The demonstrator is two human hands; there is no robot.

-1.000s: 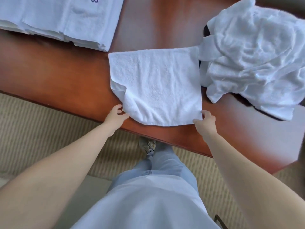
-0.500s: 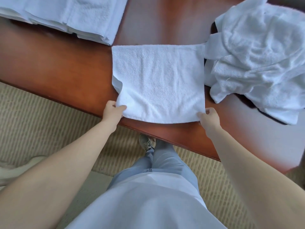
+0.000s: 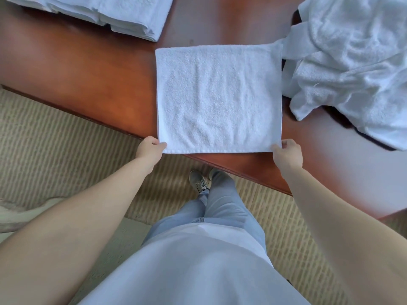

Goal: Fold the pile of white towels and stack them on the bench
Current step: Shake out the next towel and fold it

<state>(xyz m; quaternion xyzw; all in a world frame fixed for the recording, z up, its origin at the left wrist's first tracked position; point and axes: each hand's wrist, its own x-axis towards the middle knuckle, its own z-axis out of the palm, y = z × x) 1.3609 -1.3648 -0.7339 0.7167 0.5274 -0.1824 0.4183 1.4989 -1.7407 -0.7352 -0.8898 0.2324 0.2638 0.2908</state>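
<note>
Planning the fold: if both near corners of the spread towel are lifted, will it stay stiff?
Probably not. The towel looks like soft terry, likely to sag between the left hand and right hand. Probably light, unlikely to slip.

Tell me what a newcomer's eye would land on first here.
First, the flat white towel spread in the middle of the reddish bench, its near corners pinched by the left hand and right hand. Then the rumpled pile at right and the folded stack at far left.
</note>
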